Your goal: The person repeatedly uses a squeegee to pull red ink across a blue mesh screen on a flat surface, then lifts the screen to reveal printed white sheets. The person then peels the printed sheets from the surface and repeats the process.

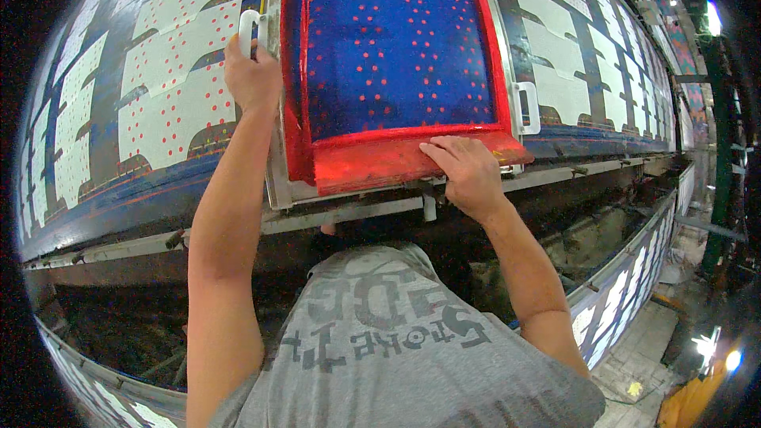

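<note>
A screen-printing frame (pixel 279 178) with a blue mesh (pixel 396 47) dotted in red lies on the long table before me. Red ink lines the mesh's borders. My left hand (pixel 254 83) is closed round the white handle (pixel 245 30) on the frame's left side. Across the near end of the screen rests a wide squeegee (pixel 376 165), coated in red ink. My right hand (pixel 473 178) grips it toward its right end, fingers lying over the top and the thumb hidden. A second white handle (pixel 527 108) on the frame's right side is untouched.
White cut pieces with red dots (pixel 178 103) lie on the dark table at left. Plain white pieces (pixel 559 71) lie at right. A metal rail (pixel 135 247) follows the table's near edge. Behind me, another table (pixel 626 293) carries more white pieces.
</note>
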Tool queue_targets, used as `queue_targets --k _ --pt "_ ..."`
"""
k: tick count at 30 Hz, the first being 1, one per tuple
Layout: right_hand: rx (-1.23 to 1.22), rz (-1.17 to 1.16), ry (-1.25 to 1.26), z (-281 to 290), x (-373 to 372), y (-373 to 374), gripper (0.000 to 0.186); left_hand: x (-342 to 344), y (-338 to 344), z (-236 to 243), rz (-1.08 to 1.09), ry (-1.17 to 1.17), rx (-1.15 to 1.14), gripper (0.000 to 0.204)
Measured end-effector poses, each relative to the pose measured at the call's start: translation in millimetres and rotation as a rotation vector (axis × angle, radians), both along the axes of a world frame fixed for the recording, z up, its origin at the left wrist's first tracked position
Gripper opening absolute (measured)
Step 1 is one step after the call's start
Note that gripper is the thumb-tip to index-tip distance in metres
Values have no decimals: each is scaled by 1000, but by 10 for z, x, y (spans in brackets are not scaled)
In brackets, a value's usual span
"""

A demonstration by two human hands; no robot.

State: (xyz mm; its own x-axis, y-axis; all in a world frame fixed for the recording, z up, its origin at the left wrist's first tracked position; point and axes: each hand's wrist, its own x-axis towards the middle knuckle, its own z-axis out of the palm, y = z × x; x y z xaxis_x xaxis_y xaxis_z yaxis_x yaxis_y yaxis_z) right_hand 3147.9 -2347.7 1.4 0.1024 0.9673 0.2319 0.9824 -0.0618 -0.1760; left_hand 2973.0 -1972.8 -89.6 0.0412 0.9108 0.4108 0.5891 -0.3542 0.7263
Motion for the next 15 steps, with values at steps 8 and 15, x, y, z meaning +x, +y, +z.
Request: queue_targets --k 8,15 --pt "8 51 -72 -47 806 1025 53 -29 -35 44 -12 36 0 44" --pt "22 64 -106 -84 1856 2423 45 16 -129 163 -12 -65 -87 45"
